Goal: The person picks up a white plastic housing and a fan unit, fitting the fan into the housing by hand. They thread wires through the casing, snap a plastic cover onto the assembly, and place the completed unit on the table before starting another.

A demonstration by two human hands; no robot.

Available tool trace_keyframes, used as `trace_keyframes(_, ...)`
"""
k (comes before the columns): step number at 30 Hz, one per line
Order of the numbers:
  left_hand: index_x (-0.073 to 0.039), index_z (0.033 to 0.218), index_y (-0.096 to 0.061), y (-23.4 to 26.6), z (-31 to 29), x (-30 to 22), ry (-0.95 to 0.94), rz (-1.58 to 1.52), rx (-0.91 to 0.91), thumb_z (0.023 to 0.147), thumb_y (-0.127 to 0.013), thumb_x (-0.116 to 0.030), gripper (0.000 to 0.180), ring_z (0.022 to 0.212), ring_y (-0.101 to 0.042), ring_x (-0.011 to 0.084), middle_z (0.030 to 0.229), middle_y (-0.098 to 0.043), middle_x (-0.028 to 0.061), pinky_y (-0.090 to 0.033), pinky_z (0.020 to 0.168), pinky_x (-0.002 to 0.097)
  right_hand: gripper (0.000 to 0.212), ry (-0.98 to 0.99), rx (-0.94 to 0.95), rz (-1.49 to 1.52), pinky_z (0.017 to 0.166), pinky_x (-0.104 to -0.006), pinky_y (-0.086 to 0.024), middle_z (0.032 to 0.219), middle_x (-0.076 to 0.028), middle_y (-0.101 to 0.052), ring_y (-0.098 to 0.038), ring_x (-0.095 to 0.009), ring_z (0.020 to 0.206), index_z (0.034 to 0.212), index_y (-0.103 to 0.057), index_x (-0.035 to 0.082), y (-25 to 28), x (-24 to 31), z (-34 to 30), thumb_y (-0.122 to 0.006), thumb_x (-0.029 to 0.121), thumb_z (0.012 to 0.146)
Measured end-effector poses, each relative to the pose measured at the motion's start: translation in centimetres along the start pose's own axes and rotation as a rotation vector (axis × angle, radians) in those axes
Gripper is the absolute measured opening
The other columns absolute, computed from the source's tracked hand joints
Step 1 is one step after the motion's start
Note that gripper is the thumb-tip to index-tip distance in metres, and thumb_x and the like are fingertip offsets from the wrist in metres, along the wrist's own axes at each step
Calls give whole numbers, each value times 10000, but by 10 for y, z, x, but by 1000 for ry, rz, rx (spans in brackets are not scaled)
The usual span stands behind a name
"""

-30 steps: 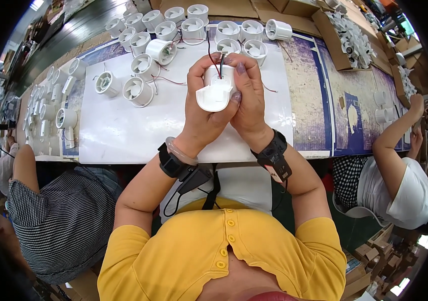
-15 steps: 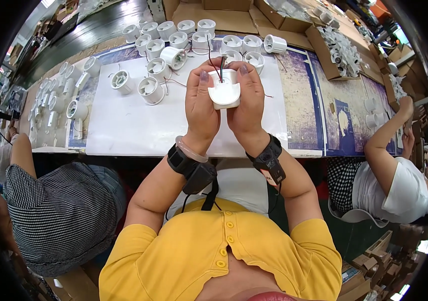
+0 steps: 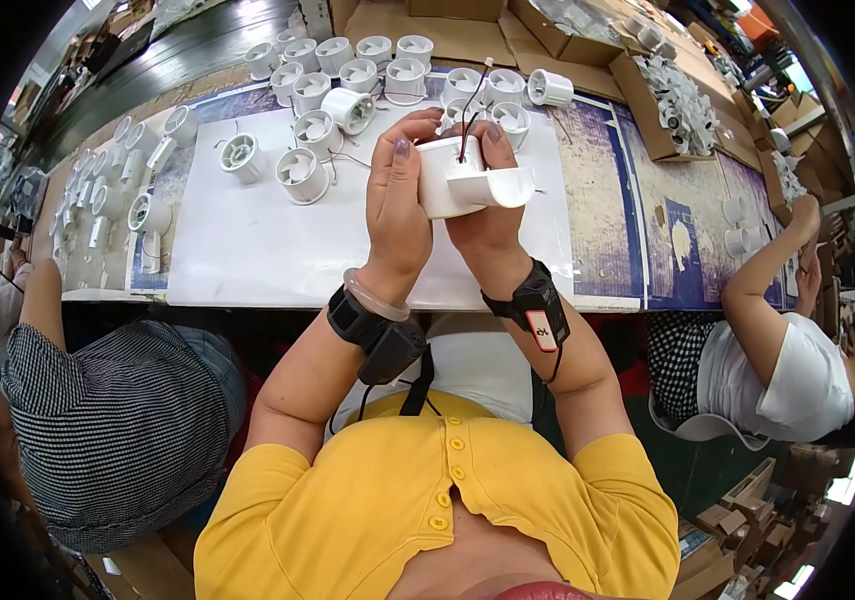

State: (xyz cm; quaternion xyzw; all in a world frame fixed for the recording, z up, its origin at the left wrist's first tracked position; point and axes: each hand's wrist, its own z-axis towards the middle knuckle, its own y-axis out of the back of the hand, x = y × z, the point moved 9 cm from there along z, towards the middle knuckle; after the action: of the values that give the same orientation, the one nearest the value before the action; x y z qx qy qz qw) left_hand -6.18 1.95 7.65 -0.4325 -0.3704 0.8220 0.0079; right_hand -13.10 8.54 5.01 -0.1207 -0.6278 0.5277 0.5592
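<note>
I see the left hand (image 3: 399, 196) and right hand (image 3: 485, 228) both gripping 1 white plastic housing (image 3: 439, 182) above the white sheet (image 3: 232, 245), its wires (image 3: 463, 148) pointing up. White fan units (image 3: 298, 176) sit farther off, mostly left.

Open passage ran along the near edge of the counter (image 3: 602, 235), over the white sheet (image 3: 247, 255), either side of the white part (image 3: 442, 185). Fan housings (image 3: 301, 180) crowded the far edge, white cylinders (image 3: 149, 214) obstructed the left end, and a carton (image 3: 637, 112) stood toward the far right corner.
</note>
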Motion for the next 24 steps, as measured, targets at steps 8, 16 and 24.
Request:
trace_keyframes(8,-15,1009,-516,12,2,4,-4,-32,-36,1009,-389,-212,234,1064,-516,159,1220,-490,111,-422,933,293,177,-33,52,-79,810,-287,-493,981,-35,-597,-586,-135,895,1007,-540,67,-11,-4,-5,-504,234,959)
trace_keyframes(16,-22,1063,-491,8,8,14,59,-21,-15,1006,-407,-245,246,1084,-510,165,1253,-455,99,-415,945,288,211,-25,25,5,795,-284,-498,955,-23,-597,-594,-129,889,1007,-556,59,-3,1,3,-476,250,973)
trace_keyframes(24,-27,1291,-371,-12,8,12,-172,647,200,814,-714,-152,601,1154,-511,219,1288,-457,115,-446,963,329,396,-170,12,201,895,-342,-461,1065,-72,-593,-576,-197,1005,1088,-553,72,27,-4,29,-493,435,942)
